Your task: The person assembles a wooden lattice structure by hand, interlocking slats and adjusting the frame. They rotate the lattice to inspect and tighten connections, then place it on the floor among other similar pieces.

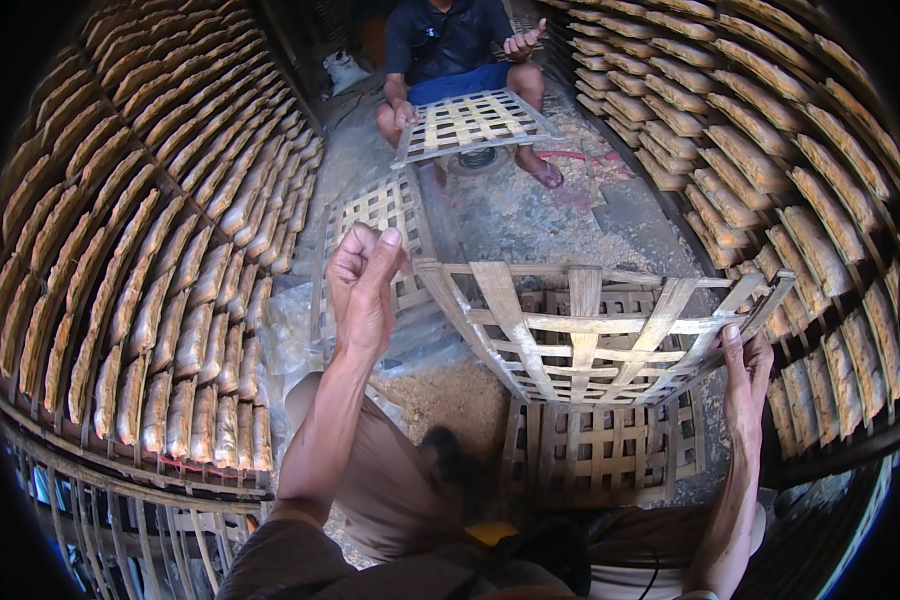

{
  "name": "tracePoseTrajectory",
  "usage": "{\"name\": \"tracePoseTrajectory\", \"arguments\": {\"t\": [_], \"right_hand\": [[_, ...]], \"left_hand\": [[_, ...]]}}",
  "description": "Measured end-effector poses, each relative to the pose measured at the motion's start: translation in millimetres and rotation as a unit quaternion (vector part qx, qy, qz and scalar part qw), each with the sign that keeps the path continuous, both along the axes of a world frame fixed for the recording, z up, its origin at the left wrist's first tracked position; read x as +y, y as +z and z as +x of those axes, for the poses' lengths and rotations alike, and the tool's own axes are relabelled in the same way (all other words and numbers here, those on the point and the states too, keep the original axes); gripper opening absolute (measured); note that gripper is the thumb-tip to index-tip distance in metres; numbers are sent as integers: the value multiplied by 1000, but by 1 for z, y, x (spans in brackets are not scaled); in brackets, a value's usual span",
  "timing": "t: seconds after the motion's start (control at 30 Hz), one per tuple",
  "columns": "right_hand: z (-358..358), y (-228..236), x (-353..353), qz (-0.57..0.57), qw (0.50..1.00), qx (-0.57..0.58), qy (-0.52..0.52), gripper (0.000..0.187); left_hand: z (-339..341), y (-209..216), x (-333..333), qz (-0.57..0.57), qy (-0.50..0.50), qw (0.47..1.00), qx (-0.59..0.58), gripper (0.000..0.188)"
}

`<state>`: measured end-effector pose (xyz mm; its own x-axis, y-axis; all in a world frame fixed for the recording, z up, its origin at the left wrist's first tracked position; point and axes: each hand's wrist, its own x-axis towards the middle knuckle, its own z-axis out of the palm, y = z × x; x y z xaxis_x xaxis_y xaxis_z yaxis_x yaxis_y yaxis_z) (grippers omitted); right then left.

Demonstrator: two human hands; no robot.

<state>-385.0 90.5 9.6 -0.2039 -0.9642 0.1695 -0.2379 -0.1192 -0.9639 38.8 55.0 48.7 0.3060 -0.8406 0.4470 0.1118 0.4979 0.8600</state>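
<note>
My right hand (745, 372) grips the right edge of a woven bamboo lattice tray (610, 324), its thumb on the near side. The tray is tilted in front of me, and nothing lies on its slats. My left hand (365, 280) is raised to the left of the tray, apart from it. Its fingers are curled in and its thumb points up; whether anything small is inside them is hidden. Below the held tray, more lattice trays (573, 440) stand close to my knees. Another lattice tray (385, 215) lies on the floor beyond my left hand.
Slanted racks of long pale-brown pieces rise at the left (150, 300) and right (740, 150). Across from me a seated person (450, 45) holds a lattice tray (480, 122) over the lap. Crumb-like brown bits (450, 400) cover the floor near my feet.
</note>
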Motion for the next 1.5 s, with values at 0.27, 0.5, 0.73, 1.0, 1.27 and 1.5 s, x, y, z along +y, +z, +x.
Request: {"name": "tracePoseTrajectory", "arguments": {"t": [0.27,0.5,0.73,1.0,1.27,1.5], "right_hand": [[11,9,5,-1,1000,17,-24,41],[4,9,4,7,999,30,-11,41],[6,8,4,-2,1000,11,-14,41],[4,8,5,18,999,23,-23,43],[7,5,5,3,999,13,-32,46],[6,7,7,34,998,34,-47,51]], "left_hand": [[-2,3,11,56,-7,997,55,47],[-6,3,11,55,-7,997,52,47],[-4,3,11,49,10,998,47,47],[-4,2,10,38,20,998,44,46],[-3,2,10,36,7,998,47,46],[-4,3,12,42,1,998,53,46]]}}
